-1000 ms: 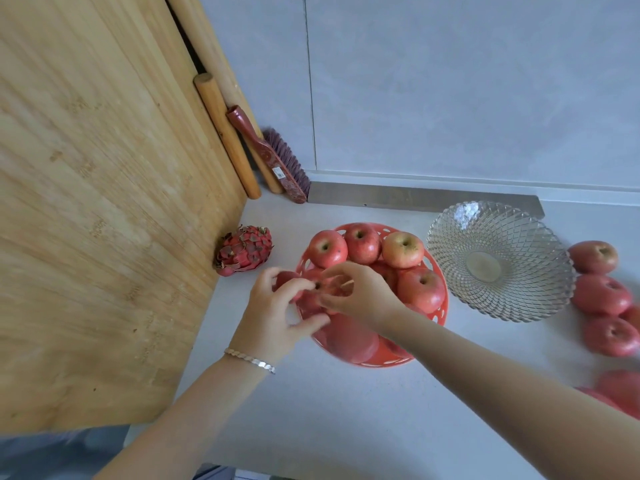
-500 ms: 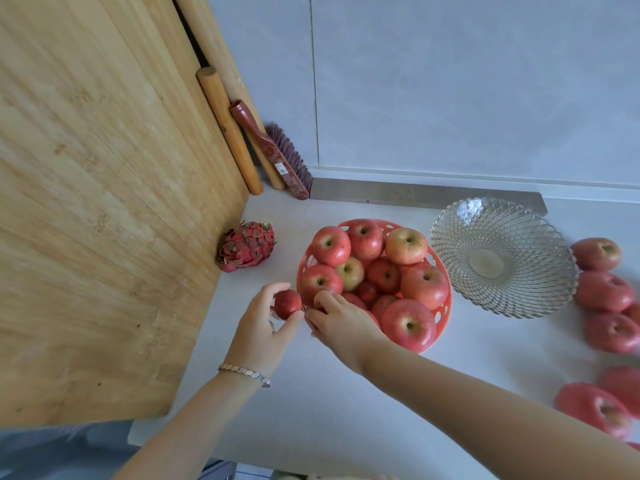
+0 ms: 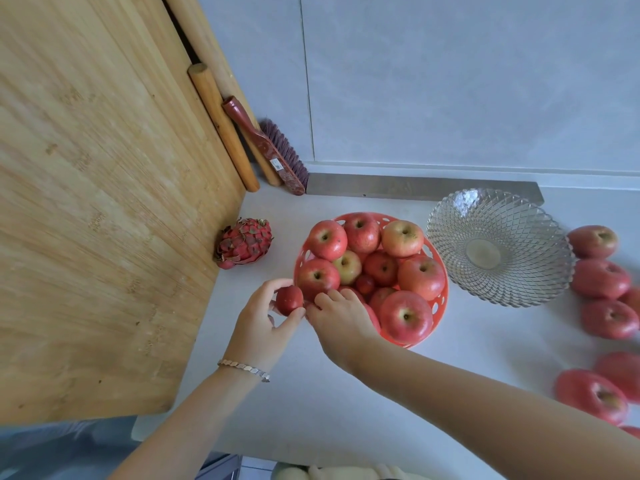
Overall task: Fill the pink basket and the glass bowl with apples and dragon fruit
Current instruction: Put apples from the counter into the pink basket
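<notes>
While the round pink plastic basket (image 3: 441,299) brims with red apples, the left hand (image 3: 258,323) pinches a small dark-red fruit (image 3: 289,299) at its rim; the right hand (image 3: 341,322) rests there (grip unclear). Patterned glass bowl (image 3: 498,247) empty, scaly red dragon fruit (image 3: 245,242) waiting on the counter (image 3: 346,410).

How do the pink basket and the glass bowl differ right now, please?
The pink basket is heaped with apples; the glass bowl holds nothing. The basket is opaque plastic with holes, the bowl clear and patterned. The right hand touches the basket, not the bowl. Both are round and upright.
</notes>
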